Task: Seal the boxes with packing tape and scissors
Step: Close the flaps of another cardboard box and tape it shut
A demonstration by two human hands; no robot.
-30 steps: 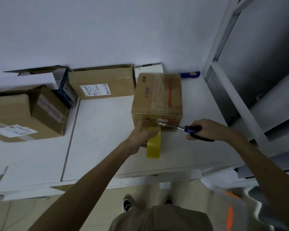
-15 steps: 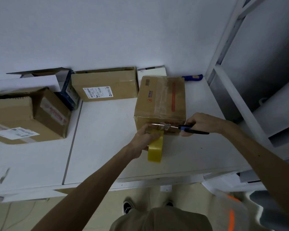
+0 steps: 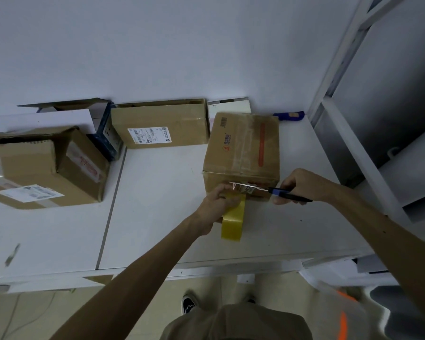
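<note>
Here your left hand [image 3: 219, 202] grips the yellow roll of packing tape [image 3: 233, 223], fingers curled over its upper part, and holds it against the near face of the taped cardboard box [image 3: 243, 148], which stands toward the right end of the white bench [image 3: 157, 204], set back from the front edge. Your right hand [image 3: 297, 185] is closed round the blue-and-black handles of the scissors [image 3: 268, 190]; the blades lie level across the near face of that box, just above the roll, tips pointing left toward your left fingers. Whether the blades are parted you cannot tell. At the back edge, against the wall, a flatter labelled carton [image 3: 162, 126] lies left of your box, with a small white box [image 3: 228, 106] behind it. A blue-handled tool [image 3: 290, 116] rests in the back right corner. Toward the left end sits a large open carton [image 3: 42, 168] with a shipping label on top.
</note>
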